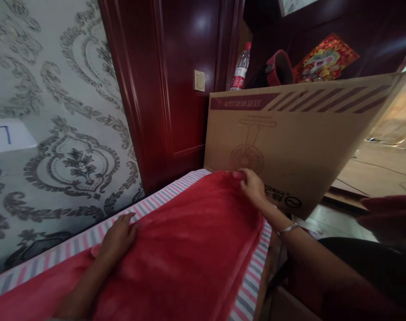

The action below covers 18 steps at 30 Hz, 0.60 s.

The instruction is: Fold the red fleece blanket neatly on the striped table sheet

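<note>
A red fleece blanket (189, 249) lies spread over a bed with a pink, grey and white striped sheet (176, 187). My left hand (118, 236) rests flat on the blanket's left edge, fingers together and pressing down near the stripes. My right hand (253, 187) pinches the blanket's far corner at the end of the bed, right in front of a large cardboard box. A silver bracelet (287, 229) sits on my right wrist.
A big cardboard box (290, 138) with a fan drawing stands at the bed's end. On it are a plastic water bottle (240, 69), a red round object (278, 67) and a colourful paper decoration (325, 58). Patterned wallpaper (55, 111) and a dark red wooden door (176, 80) are to the left.
</note>
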Motion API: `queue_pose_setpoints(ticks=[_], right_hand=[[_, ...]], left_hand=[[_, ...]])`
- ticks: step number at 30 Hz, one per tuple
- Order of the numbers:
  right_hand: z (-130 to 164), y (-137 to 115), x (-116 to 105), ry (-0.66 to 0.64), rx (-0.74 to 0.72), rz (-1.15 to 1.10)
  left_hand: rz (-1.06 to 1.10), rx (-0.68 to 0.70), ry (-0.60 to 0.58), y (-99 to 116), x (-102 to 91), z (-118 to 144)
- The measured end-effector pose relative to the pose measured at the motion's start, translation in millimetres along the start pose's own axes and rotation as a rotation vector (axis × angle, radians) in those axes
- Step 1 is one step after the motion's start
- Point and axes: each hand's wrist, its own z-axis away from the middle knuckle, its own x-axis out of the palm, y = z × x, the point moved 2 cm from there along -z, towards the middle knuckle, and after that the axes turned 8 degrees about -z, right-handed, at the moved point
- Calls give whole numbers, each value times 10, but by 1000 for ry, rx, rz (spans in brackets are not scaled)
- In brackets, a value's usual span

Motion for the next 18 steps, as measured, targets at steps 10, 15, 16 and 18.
queue_pose_setpoints(ticks=[10, 15, 16, 18], right_hand=[[2201, -1263, -197, -555, -1054, -279], [2387, -1055, -203, -484, -875, -428], [2377, -1040, -218, -465, -868, -456], [2346, -1026, -270, -426, -856, -496]], left_hand=[[1128, -531, -475, 962, -55, 29], [1109, -662, -253, 724, 4, 170], [1102, -665, -233, 698, -3, 165], [1108, -661, -205, 689, -20, 110]])
